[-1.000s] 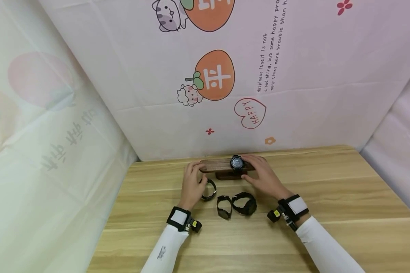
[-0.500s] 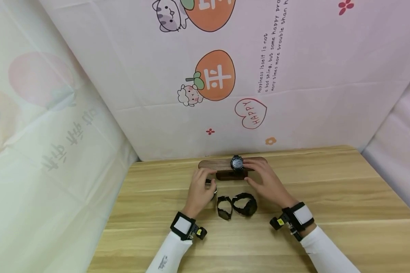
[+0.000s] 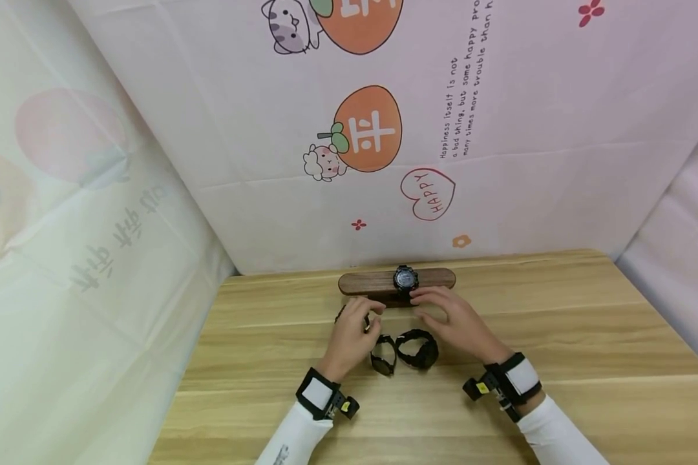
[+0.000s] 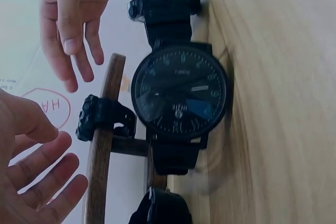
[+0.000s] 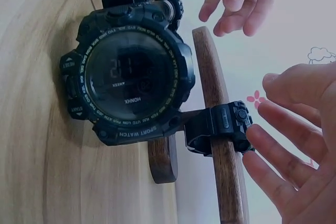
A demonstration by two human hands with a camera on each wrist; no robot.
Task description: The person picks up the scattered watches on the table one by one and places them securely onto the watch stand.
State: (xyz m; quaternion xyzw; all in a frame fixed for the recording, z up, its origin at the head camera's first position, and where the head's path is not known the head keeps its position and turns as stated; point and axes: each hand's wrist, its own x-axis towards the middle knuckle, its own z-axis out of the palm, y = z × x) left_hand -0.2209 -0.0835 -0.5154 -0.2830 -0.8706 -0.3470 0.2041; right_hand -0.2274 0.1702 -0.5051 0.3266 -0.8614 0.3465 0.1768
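A black sport watch (image 3: 406,278) is strapped round the bar of a dark wooden watch stand (image 3: 365,282). My left hand (image 3: 349,339) hovers over the table left of centre, fingers loosely bent, holding nothing; it partly hides a black watch (image 4: 160,209) lying behind it. My right hand (image 3: 459,328) is in front of the stand's right half, its fingers close to the strapped watch; in the right wrist view (image 5: 294,135) its fingers hold nothing. Between the hands lie a round-dial black watch (image 4: 181,93) and a chunky digital watch (image 5: 139,80), both with looped straps.
The wooden table (image 3: 256,413) runs back to a white printed cloth (image 3: 279,213) hanging just behind the stand. Another cloth (image 3: 93,336) closes off the left side. Each wrist carries a strapped-on camera (image 3: 347,407).
Both hands have come off the stand toward the person, the left also shifting right. The stand stays in place with its watch on it.
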